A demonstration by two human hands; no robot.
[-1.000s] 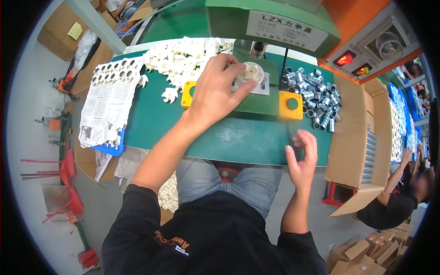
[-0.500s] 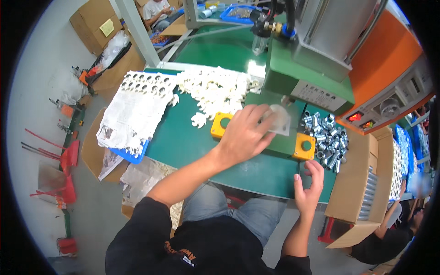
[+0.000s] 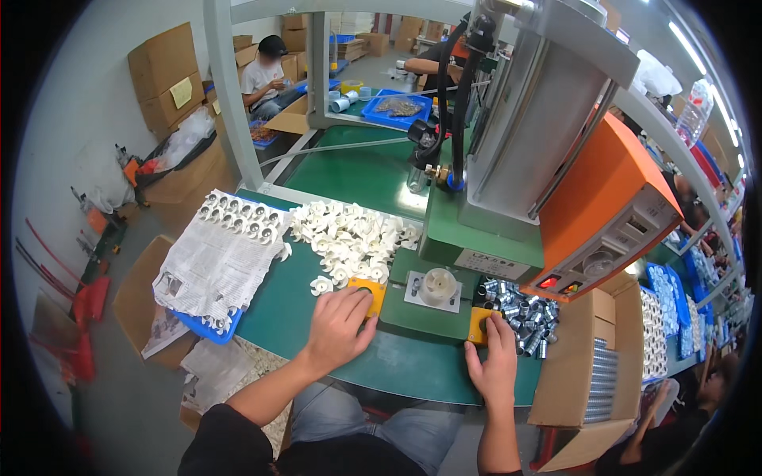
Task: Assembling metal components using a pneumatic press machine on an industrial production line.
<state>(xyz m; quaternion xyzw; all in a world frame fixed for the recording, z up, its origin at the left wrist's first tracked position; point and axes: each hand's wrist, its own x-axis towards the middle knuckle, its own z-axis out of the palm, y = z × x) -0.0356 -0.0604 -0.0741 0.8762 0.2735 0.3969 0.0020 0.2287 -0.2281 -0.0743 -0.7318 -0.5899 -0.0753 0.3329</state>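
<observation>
My left hand [image 3: 341, 327] rests over the left yellow button box [image 3: 375, 293], its fingers stretched and holding nothing. At the right yellow button box [image 3: 478, 324], my right hand [image 3: 494, 365] lies with fingertips on top, also open and partly hiding the button. Between the boxes, a whitish round plastic part [image 3: 439, 285] sits on the metal plate [image 3: 413, 290] of the green press [image 3: 444, 236]. White plastic impellers [image 3: 345, 238] lie in a heap beyond my left hand. Shiny metal sleeves [image 3: 528, 313] are piled beside my right hand.
Newspaper [image 3: 210, 274] and rows of impellers cover a blue tray [image 3: 208, 328] at the left. An orange control box [image 3: 603, 210] stands beside the press. A cardboard box [image 3: 559, 365] with metal tubes is at the right. Other people sit farther off.
My left hand has left the press plate and moved back left onto its yellow box. My right hand has risen onto the other box. The view has tilted up.
</observation>
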